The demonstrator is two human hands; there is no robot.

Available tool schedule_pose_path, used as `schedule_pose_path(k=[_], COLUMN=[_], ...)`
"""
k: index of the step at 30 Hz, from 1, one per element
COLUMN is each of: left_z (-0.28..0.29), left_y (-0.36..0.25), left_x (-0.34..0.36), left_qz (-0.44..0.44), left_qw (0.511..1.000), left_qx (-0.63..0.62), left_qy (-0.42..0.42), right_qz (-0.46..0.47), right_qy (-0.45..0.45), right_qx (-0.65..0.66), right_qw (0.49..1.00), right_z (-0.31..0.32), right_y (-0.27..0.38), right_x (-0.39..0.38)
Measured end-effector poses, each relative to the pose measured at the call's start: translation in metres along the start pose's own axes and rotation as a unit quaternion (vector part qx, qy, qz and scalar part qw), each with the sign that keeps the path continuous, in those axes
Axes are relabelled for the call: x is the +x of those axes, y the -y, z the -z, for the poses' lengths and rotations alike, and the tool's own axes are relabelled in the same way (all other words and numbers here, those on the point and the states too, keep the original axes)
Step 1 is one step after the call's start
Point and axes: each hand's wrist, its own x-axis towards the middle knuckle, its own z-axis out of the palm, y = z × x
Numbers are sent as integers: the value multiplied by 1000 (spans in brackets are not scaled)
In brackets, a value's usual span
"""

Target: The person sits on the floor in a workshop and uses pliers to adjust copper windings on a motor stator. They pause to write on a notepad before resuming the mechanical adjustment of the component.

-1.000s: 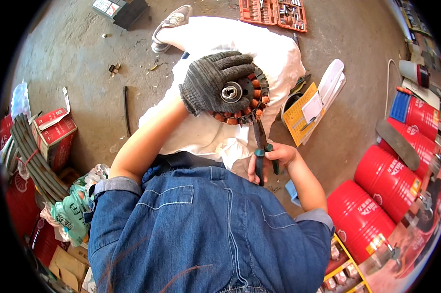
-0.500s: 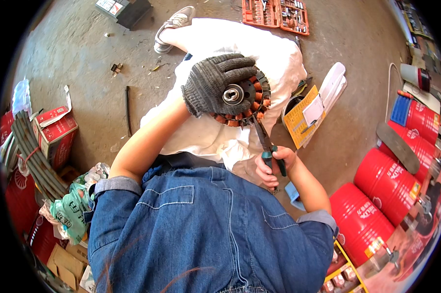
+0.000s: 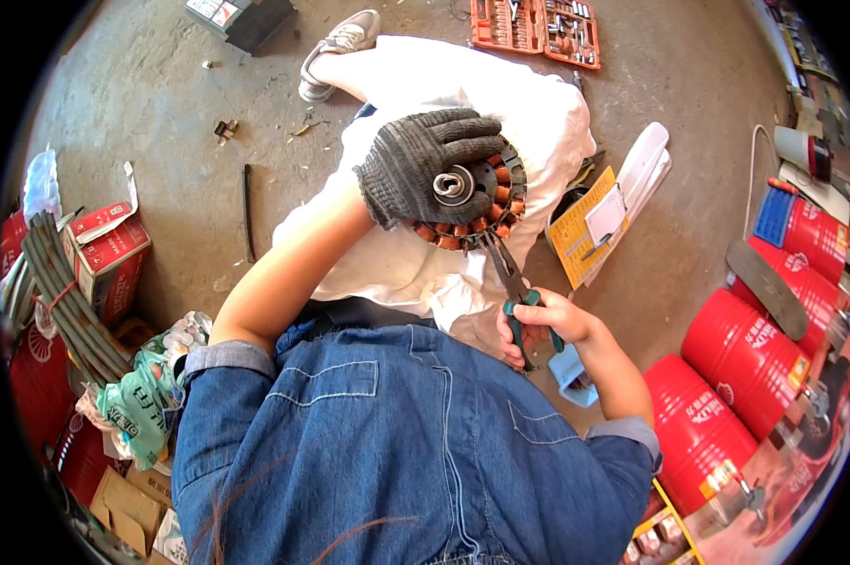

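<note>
My left hand, in a dark grey knitted glove, grips a round motor stator with copper windings around its rim. The gloved fingers lie across its face, and the thumb curls below a shiny metal hub at its centre. In my bare right hand is a pair of long-nose pliers with dark green handles. The jaws stand slightly apart, with their tips at the stator's near edge; whether they touch a wire is too small to tell. The stator rests over a white cloth on my lap.
An orange socket set case lies open at the far side. Beyond my right knee are a yellow sheet and white papers. Red drums line the right. A red carton and bundled hoses stand left; a light blue container sits below my right hand.
The pliers' handles and jaws have spread apart, and my right hand has shifted slightly to the right. My left hand still grips the stator in nearly the same place.
</note>
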Motion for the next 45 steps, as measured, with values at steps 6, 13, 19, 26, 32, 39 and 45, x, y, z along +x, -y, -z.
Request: schedule_pose_path(k=[6,13,19,26,32,39,45], left_z=[-1,-1,-1,-3,-6,-6,-6], left_y=[-3,-2,-1,2,0,-1,0], left_x=[-2,-2,-4,-6,-5,-6,-7], left_qz=[38,33,23,20,22,28,30], left_qw=[999,999,1000,999,1000,1000,1000], left_qx=[8,17,-11,6,11,14,0], left_qy=[15,29,9,27,3,-4,5], right_qz=[-19,-35,10,68,59,30,-13], right_qy=[-84,-168,-94,-149,-259,-380,-398], right_qx=[-63,-151,-133,-291,-298,-420,-451], right_qw=[994,973,987,943,917,824,799], right_z=[-13,-24,-9,-12,-17,-20,-29], right_y=[4,10,-8,-24,-21,-9,3], right_x=[-2,-4,2,-9,-19,-23,-32])
